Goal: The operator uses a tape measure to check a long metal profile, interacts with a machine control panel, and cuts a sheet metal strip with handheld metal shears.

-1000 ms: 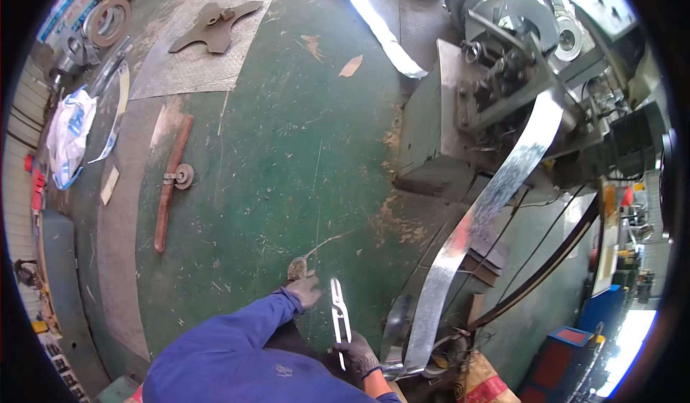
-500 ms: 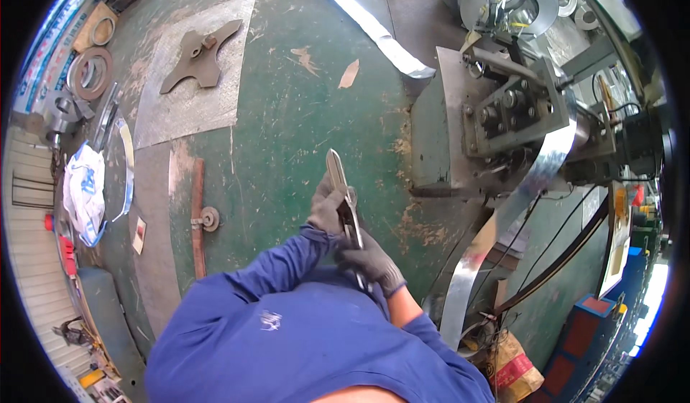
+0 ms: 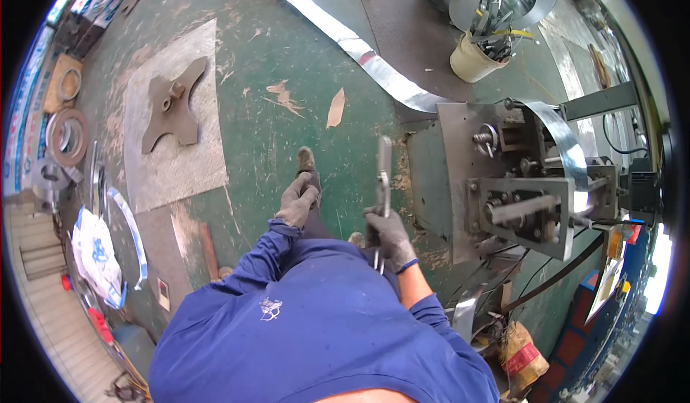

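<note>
My right hand [image 3: 392,236], in a grey work glove, is closed around long metal tin snips [image 3: 384,176]. They stand nearly upright in the view, left of the machine, their lower end running down past the hand. My left hand [image 3: 297,202], gloved in grey too, is in front of my body, apart from the snips. Its fingers are loosely bent and nothing shows in them. Beyond it a shoe [image 3: 307,160] stands on the green floor. Nearest my right hand is a grey metal machine [image 3: 460,180] with a shiny metal strip [image 3: 563,140] curving over its rollers.
Another long metal strip [image 3: 338,36] runs across the floor to the machine. A bucket of tools [image 3: 471,59] stands behind it, beside a large metal coil [image 3: 460,0]. At left, a three-armed metal base [image 3: 183,112] lies on a pale sheet [image 3: 205,173]. Metal rings [image 3: 66,137] and a white bag [image 3: 95,255] lie farther left.
My left hand has come off the tin snips and moved left. My right hand has carried them to the right. The view has shifted, showing the bucket and more of the machine's top.
</note>
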The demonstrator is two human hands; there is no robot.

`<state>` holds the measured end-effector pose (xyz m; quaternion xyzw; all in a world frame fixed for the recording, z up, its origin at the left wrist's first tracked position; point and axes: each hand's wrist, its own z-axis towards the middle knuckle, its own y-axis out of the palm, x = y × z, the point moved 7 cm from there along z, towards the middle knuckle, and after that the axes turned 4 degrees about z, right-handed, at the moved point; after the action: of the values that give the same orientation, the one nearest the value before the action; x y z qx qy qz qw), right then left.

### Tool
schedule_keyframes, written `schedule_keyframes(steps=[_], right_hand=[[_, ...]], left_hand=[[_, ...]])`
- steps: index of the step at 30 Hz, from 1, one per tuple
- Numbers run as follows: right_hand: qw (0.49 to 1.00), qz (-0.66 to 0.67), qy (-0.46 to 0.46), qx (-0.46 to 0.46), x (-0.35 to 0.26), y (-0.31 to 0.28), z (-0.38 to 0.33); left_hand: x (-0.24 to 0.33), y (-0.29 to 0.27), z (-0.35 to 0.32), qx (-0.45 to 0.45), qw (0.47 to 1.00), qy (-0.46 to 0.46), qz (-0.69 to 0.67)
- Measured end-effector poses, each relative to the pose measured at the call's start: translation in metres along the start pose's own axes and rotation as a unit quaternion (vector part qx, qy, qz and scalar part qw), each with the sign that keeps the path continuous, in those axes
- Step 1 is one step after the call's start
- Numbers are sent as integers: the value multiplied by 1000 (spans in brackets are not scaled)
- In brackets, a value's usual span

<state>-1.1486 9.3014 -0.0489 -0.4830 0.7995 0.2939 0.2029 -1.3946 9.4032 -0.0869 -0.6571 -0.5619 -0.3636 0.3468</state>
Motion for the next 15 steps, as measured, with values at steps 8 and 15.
schedule_keyframes(steps=[8,15], right_hand=[[916,349,28,194,-121,14,163],[904,375,62,197,-207,51,280]], left_hand=[[112,-21,291,-167,968,46,181],[232,7,511,-145,950,37,272]])
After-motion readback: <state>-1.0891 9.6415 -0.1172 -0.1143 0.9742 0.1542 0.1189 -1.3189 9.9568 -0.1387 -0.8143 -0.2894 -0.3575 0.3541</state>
